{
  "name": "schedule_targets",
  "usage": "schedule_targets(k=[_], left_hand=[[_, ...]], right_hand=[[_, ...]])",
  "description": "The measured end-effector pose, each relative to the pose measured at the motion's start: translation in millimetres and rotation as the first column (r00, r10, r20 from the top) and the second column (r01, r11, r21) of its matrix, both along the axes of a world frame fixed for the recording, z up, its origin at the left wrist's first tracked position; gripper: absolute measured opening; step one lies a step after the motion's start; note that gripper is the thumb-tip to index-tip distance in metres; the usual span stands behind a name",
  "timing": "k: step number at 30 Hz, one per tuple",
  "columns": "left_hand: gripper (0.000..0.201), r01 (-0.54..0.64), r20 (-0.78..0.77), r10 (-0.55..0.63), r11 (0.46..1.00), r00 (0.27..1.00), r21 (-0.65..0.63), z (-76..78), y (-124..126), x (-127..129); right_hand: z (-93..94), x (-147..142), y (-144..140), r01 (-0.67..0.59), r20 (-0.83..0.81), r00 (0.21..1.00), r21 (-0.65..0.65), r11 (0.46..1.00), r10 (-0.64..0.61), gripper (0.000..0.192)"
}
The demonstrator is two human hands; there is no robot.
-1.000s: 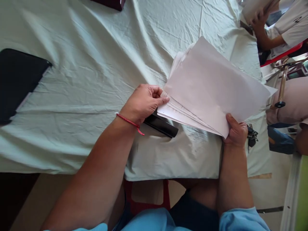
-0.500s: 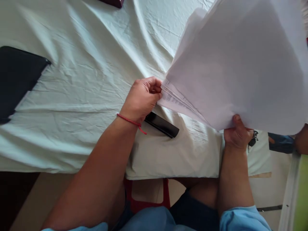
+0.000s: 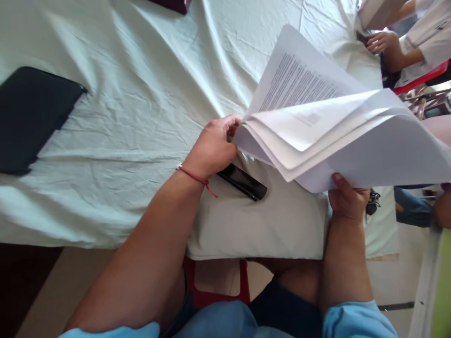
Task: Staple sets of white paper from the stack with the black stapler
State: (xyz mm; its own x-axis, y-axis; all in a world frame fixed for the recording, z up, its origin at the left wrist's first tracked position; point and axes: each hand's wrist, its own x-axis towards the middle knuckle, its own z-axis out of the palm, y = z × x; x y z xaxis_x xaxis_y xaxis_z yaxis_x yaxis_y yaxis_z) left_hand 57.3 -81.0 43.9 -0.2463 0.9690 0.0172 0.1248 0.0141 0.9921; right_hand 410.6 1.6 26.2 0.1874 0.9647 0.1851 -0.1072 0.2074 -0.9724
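A loose stack of paper sheets (image 3: 384, 145) spans the space between my two hands above the cloth-covered table. Pinching the sheets at their left corner is my left hand (image 3: 220, 143), with a red string round its wrist. My right hand (image 3: 348, 196) grips the lower edge, thumb on top and fingers hidden beneath. Several sheets curl over in the middle, and a page with printed text (image 3: 298, 82) shows behind them. Below my left hand lies a black oblong object (image 3: 244, 182), partly covered by that hand. Keys (image 3: 372, 204) rest just right of my right wrist.
A black flat case or folder (image 3: 38, 119) lies at the left on the pale green tablecloth (image 3: 141, 117). The corner of a dark red object (image 3: 176, 3) shows at the top. Another person's hand (image 3: 384, 43) is at the upper right.
The raised sheets have come down and curled over, so the printed page and the other person at the upper right now show. Both hands keep their hold in nearly the same places.
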Motion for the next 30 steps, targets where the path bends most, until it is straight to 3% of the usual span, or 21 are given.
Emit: schedule_targets(k=[4, 8, 11, 15, 20, 26, 30], left_hand=[[0.039, 0.109, 0.072, -0.112, 0.993, 0.991, 0.038, 2.6, -1.0, 1.0], [0.004, 0.027, 0.178, -0.032, 0.999, 0.984, 0.029, 10.1, -2.5, 4.1], [0.012, -0.061, 0.179, 0.063, 0.998, 0.982, -0.013, 15.2, -2.7, 6.7], [0.014, -0.09, 0.189, 0.09, 0.996, 0.978, -0.008, 19.8, -1.4, 10.0], [0.018, -0.169, 0.163, 0.158, 0.984, 0.974, 0.057, 19.7, -1.3, 9.4], [0.023, -0.103, 0.137, 0.104, 0.995, 0.985, -0.013, 16.4, -1.1, 8.2], [0.022, -0.096, 0.169, 0.091, 0.995, 0.981, 0.024, 19.1, -0.7, 10.1]], right_hand=[[3.4, -2.9, -1.8, -0.018, -0.001, 1.0, 0.016, 1.0, 0.019, 0.054], [5.4, -3.9, -4.8, 0.015, -0.011, 1.0, 0.014, 1.0, -0.015, 0.053], [4.6, -4.0, -6.1, 0.04, 0.01, 0.999, -0.016, 0.999, -0.04, 0.053], [5.2, -6.2, -6.6, 0.054, 0.067, 0.996, -0.033, 0.998, -0.052, 0.054], [12.3, -3.5, -8.6, 0.095, 0.031, 0.995, 0.091, 0.991, -0.098, 0.056], [9.0, 1.4, -10.8, 0.003, 0.094, 0.996, -0.028, 1.0, -0.001, 0.068], [8.2, -3.6, -11.2, 0.087, 0.056, 0.994, 0.032, 0.996, -0.089, 0.06]])
